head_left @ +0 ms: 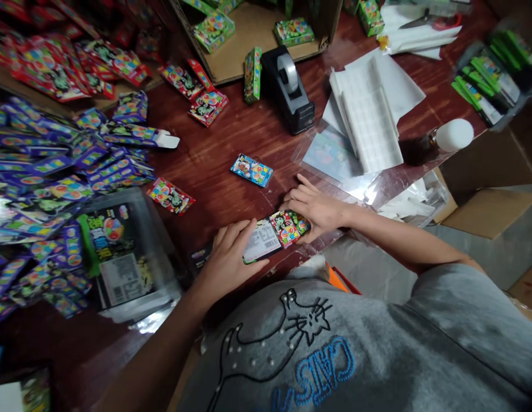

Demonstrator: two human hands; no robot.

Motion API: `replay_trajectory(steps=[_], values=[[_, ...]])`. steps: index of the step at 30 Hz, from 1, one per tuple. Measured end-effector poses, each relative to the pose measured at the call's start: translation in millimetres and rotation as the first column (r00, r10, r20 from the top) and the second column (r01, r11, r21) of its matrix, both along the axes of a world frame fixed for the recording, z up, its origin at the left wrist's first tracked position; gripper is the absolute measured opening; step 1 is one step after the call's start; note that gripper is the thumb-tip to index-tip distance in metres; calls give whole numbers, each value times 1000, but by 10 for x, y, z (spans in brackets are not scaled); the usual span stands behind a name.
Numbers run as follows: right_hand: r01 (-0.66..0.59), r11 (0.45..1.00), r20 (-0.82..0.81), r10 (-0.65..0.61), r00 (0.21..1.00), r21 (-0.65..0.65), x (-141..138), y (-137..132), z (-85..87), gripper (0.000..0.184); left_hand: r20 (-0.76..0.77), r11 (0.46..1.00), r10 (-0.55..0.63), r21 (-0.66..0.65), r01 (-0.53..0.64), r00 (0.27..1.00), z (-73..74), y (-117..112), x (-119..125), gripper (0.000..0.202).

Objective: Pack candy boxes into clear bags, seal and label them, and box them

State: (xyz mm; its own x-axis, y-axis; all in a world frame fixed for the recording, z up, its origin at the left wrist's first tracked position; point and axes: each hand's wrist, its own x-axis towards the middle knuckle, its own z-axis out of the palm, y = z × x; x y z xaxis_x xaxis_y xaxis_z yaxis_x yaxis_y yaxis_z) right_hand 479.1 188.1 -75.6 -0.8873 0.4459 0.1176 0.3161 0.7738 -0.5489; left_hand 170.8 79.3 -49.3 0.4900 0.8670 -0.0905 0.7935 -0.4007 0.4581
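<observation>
A grey shirt (377,326) fills the bottom of the frame. Just beyond it, near the centre, a flat packet (261,241) with a pale label lies on the table (205,166), its long axis slanting gently from lower left to upper right. At its right end sit a red box (287,228), short side along that line, and a mostly covered green box (300,222). The left hand (231,249) grips the packet's left end, fingers together along the far edge, thumb spread to the near edge. The right hand (315,207) closes on the green box, thumb near, curled fingers far, one finger raised apart. Farther up lie a blue box (252,170) and, left of it, another red box (170,195); beyond, a tape dispenser (287,91) stands below a carton (248,63) at top centre.
</observation>
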Motion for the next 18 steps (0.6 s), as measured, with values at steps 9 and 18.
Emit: replay_trajectory(steps=[9, 18], values=[[12, 998, 36, -14, 999, 61, -94, 41, 25, 90, 12, 1000, 10, -14, -10, 1000, -26, 82, 63, 87], [47, 997, -54, -51, 997, -69, 51, 31, -4, 111, -44, 984, 174, 57, -172, 984, -27, 57, 236, 92]])
